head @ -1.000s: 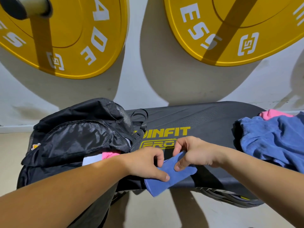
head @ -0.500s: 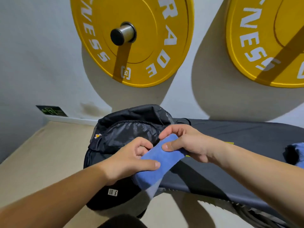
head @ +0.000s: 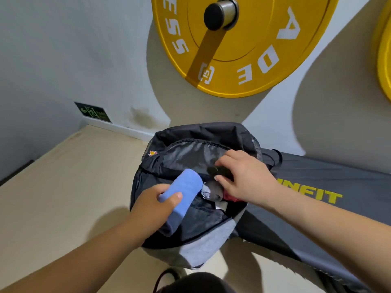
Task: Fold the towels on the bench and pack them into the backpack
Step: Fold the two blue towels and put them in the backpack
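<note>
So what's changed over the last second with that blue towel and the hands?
The folded blue towel left the black padded bench and now hangs over the open black backpack, held by the left hand alone. The right hand let go and now pulls the opening wide. Backpack and bench stayed put.

This place is a gym. A big yellow weight plate [head: 239, 43] with white letters hangs on the white wall, on a thick metal peg [head: 221, 13]. The edge of a second yellow plate [head: 385, 60] shows at the right. Under them, against the wall, is a black padded workout bench [head: 330, 187] with yellow letters on its top. The floor [head: 63, 187] is smooth and tan. Low on the wall in the corner is a small green exit sign [head: 93, 112].
</note>
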